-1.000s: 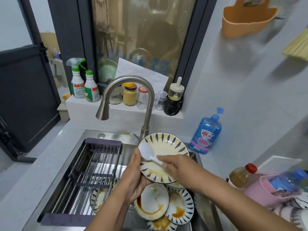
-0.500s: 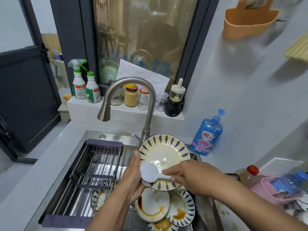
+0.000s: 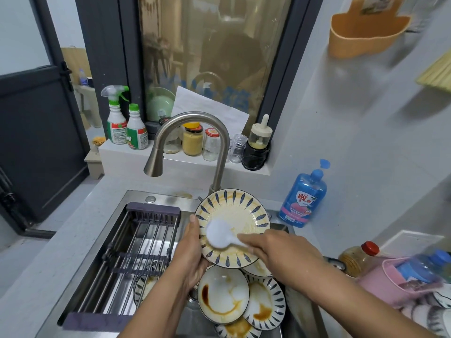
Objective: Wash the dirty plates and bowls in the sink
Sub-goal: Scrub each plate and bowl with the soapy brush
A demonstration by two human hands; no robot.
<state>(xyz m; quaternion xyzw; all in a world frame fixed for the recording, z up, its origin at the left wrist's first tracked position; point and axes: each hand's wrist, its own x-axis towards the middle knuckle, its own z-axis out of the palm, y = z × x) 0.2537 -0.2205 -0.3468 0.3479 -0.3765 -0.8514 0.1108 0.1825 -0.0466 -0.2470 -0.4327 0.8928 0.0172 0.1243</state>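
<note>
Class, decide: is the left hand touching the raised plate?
Touching. The head view shows the left hand gripping the raised plate at its rim, thumb over the edge.

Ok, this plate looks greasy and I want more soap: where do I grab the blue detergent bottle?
Take the blue detergent bottle round its body, under the neck, coming from the sink side. It stands upright on the counter with the wall behind, so front and left are free; the flip cap is open, so keep it upright.

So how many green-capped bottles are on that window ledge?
2. A trigger spray bottle stands at the left end of the ledge, and a shorter screw-cap bottle stands just right of it. The faucet may hide others.
</note>
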